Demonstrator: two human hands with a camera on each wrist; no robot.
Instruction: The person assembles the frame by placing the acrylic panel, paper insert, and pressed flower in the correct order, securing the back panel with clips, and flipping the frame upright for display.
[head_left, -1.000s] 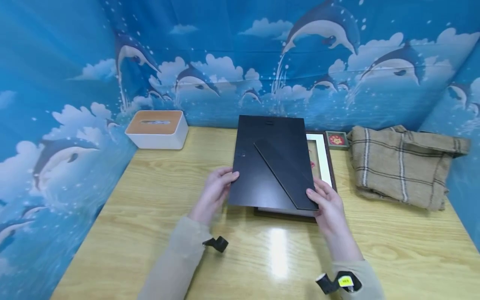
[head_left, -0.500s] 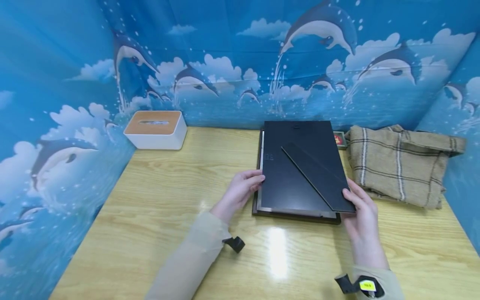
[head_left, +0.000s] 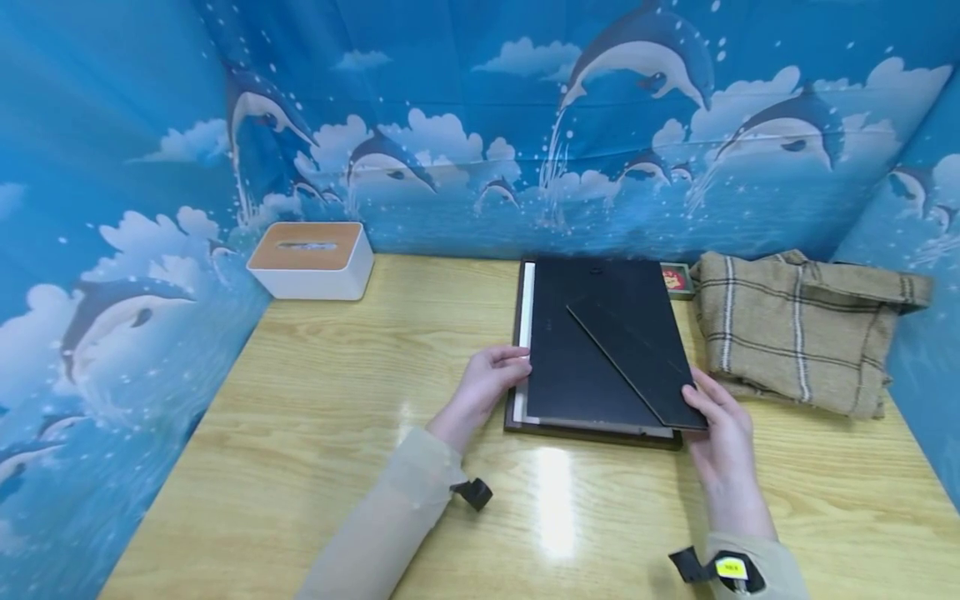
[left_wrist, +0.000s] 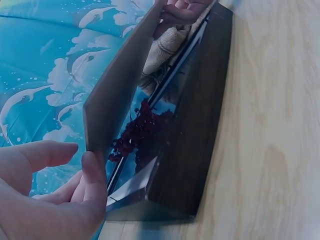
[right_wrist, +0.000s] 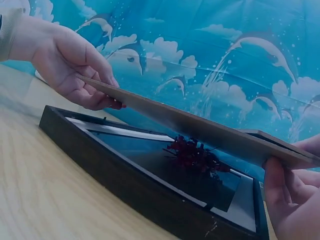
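Board (head_left: pixel 588 358) has been shifted rightward and lowered; pinched at opposite edges by left hand (head_left: pixel 487 383) and right hand (head_left: pixel 723 421), it is held over the frame (head_left: pixel 592 435), roughly aligned, apparently unseated.

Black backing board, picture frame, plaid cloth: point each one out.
Black backing board (head_left: pixel 573 367), head view: left part of its upward face.
Picture frame (right_wrist: pixel 115 170), right wrist view: dark outer side.
Plaid cloth (head_left: pixel 825 342), head view: middle of its upper surface.
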